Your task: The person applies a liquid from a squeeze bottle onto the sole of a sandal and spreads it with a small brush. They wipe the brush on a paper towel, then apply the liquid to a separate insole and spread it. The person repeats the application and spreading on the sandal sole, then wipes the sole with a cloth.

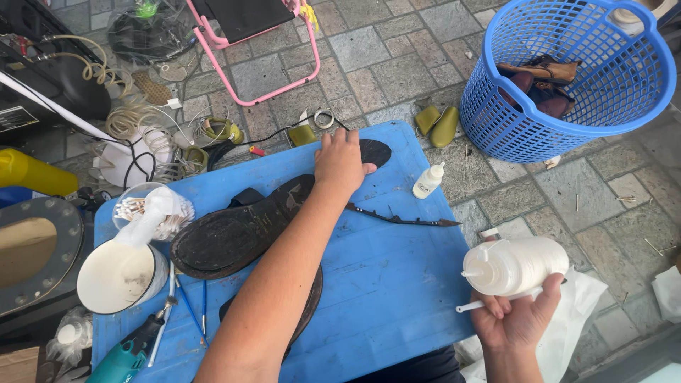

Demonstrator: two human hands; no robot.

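A dark shoe sole [237,234] lies bottom-up across the blue board [397,284], toe end pointing toward the far edge. The left hand [340,162] presses down on that far end, fingers spread flat rather than curled around it. Off the board's right edge, the right hand [516,315] grips a white squeeze bottle [516,266] sideways, nozzle aimed left toward the sole, well apart from it. A thin white stick also sits in that hand, perhaps a brush. A small white glue bottle [428,180] stands near the left hand; a blue basket [567,74] holding brown shoes sits beyond.
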